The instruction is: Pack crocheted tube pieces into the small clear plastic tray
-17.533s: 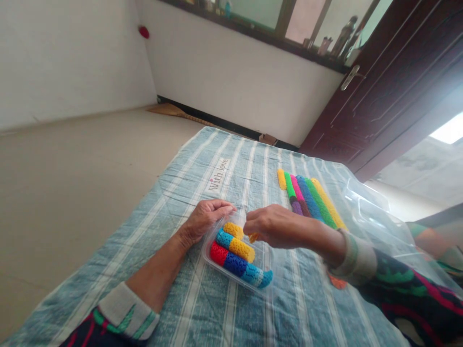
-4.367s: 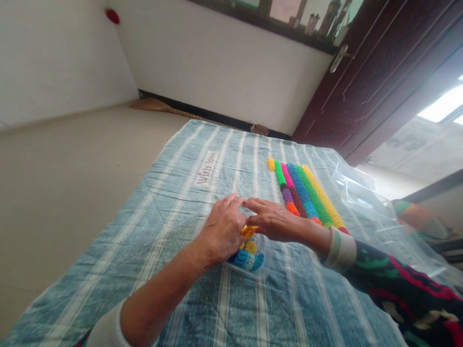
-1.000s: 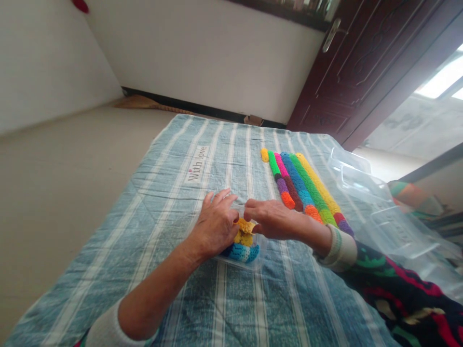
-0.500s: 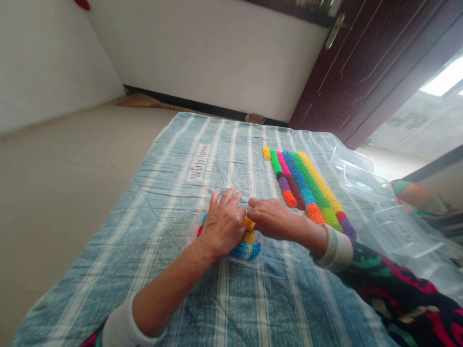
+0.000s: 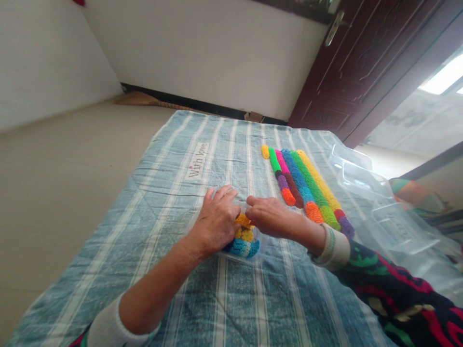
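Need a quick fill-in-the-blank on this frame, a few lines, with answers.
The crocheted roll between the left hand and the right hand is ____.
The tray under the hands is made of clear ____.
The label on the striped bedsheet reads ____.

Missing words: yellow; plastic; With love.
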{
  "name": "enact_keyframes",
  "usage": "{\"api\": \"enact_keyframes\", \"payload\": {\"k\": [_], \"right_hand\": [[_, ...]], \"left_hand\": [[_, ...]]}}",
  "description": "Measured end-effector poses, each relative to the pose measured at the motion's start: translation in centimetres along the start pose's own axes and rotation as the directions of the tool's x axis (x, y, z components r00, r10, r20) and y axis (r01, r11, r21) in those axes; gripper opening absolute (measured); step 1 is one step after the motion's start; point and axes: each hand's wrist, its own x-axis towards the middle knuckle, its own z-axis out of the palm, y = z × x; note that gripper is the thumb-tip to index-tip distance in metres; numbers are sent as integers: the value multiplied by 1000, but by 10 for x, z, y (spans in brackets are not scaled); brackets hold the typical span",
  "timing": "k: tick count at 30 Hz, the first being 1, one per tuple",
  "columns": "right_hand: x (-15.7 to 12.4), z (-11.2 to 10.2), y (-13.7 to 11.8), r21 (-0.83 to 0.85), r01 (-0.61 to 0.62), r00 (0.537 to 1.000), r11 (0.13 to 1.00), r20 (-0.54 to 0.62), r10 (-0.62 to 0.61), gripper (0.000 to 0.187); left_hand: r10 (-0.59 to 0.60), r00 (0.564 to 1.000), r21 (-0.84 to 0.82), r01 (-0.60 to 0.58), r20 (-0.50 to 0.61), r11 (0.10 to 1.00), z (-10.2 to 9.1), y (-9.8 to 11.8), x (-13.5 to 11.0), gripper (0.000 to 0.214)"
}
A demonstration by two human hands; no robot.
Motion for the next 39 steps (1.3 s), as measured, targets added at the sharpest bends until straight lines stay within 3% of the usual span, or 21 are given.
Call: {"api": "enact_keyframes", "payload": {"k": [4,7,12,21,25,28,32,35,37,39], "right_hand": [[-6,-2,0,37,1,999,999,-44,0,17],[-9,0,0,27,74,986,997,-150,-69,15],[-7,12,4,-30,292,893,956,-348,-284,12],[-12,15,12,-55,342,849,938,-410,-334,16],[-23,19,24,72,296,803,952,-559,-208,19],[-37,26,27,197,236,717,952,-696,-34,15],[-61,38,17,333,219,581,917,-800,152,10],[-79,50,5,418,191,505,888,-818,277,12],[-88,60,-1,458,183,480,870,-814,327,12],[-95,69,-4,485,184,484,855,-802,351,12]], "left_hand": [[21,1000,-32,-20,13,999,-9,-5,-2,8],[34,999,-82,-31,35,996,-10,-5,-4,10],[27,999,-62,-24,42,998,-3,-5,-5,9],[11,999,-64,-9,37,998,-6,-5,-6,6],[121,989,-48,-126,-88,991,-8,2,-8,4],[266,958,-48,-273,-109,961,-11,6,-6,13],[465,885,-21,-464,42,886,-17,13,9,20],[536,821,-10,-545,195,838,-22,18,23,22],[534,795,2,-558,287,830,-24,21,30,22],[521,780,17,-561,346,828,-24,23,35,21]]}}
